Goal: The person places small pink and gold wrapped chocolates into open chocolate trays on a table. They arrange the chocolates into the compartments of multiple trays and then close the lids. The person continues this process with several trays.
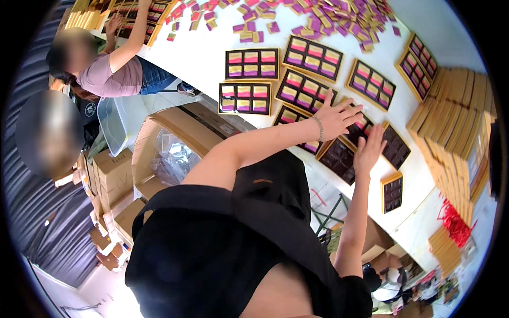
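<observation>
My left hand [338, 117], with a bracelet at the wrist, is spread palm down over a partly filled gift box [355, 131] with a dark tray. My right hand [369, 149] lies flat at that box's right side, its fingers extended. Both hands hide much of the box, and whether they press on its pieces cannot be seen. Close by are an unfilled dark tray box [337, 161] and another unfilled box [396, 146]. Just left of my left hand, a filled box [304, 91] holds gold-and-pink and gold-and-purple wrapped pieces in compartments.
Several more filled boxes [251, 63] stand on the white table [199, 51]. Loose wrapped pieces [342, 16] are heaped at the far side. Tall stacks of gold boxes [449, 119] rise at right. A person [111, 75] works at left, near an open carton [159, 131].
</observation>
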